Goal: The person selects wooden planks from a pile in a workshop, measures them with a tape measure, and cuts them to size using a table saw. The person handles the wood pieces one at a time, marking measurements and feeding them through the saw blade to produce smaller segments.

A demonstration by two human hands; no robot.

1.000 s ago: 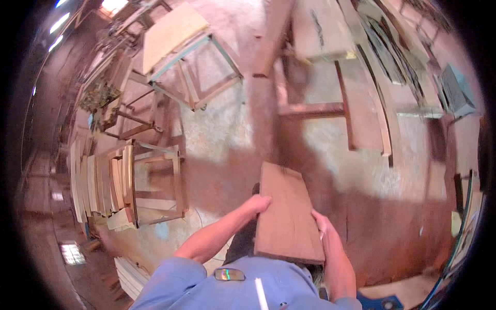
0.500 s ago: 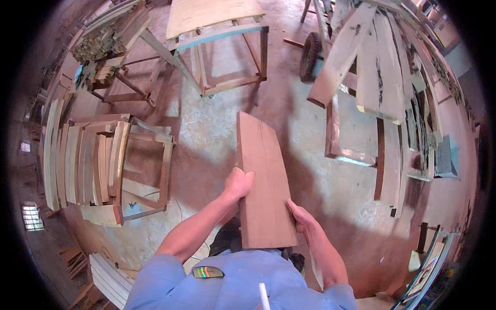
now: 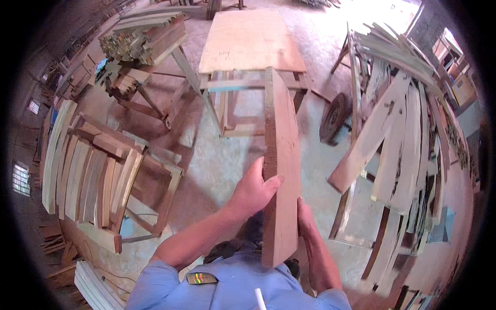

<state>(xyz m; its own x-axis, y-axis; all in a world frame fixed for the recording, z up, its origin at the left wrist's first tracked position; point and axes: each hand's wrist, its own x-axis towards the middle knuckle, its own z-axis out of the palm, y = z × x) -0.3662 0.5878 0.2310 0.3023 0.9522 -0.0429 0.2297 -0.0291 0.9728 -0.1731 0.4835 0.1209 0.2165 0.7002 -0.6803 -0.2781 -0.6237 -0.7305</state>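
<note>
A thick wooden board (image 3: 287,165) is held up lengthwise in front of my chest, tilted so that its left edge and one broad face both show. My left hand (image 3: 256,187) grips that left edge about halfway along, thumb over the face and fingers wrapped behind. Lower down on the opposite side, my right hand (image 3: 306,217) presses against the board's right edge; most of its fingers are hidden behind the wood. The far end of the board overlaps the near edge of a plywood-topped table (image 3: 251,39) in the picture.
On the left, a wooden frame (image 3: 173,194) carries several planks (image 3: 93,175), and farther back a stand holds a pile of thin strips (image 3: 139,41). Long rough boards (image 3: 372,132) lie on a rack at the right, beside a black wheel (image 3: 336,119). White lengths (image 3: 95,284) rest at lower left.
The board has turned from lying nearly face-up to standing more on edge, and shifted right. My view has risen, bringing more of the table into sight.
</note>
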